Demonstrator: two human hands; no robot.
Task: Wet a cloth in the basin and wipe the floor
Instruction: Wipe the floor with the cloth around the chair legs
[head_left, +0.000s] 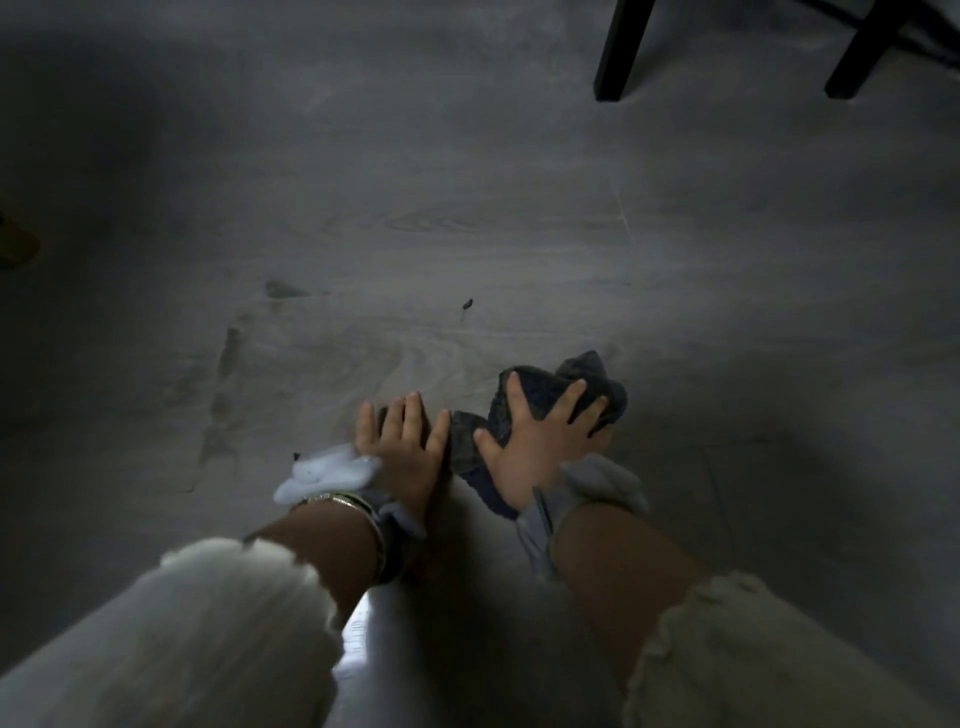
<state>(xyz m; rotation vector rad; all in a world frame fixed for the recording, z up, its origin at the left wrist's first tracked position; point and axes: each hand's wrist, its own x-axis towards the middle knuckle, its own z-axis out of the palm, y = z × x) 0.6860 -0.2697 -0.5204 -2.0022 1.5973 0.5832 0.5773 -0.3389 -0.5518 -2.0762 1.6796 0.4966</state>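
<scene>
Grey wood-grain floor (467, 218) fills my view, dim, with two dark furniture legs (621, 49) at the far right and a small dark speck (466, 304) ahead of the hands. I see the dark cloth (545, 400) bunched on the floor, its long axis running from near the left hand's thumb away to the far right. It lies mostly under the right hand (540, 436), whose fingers are spread wide and pressed flat on top — not curled around it. Just beside it, the left hand (402, 447) rests with fingers loosely spread, and I judge it touches only the near end. Both forearms reach forward, almost parallel; the basin is not in view.
</scene>
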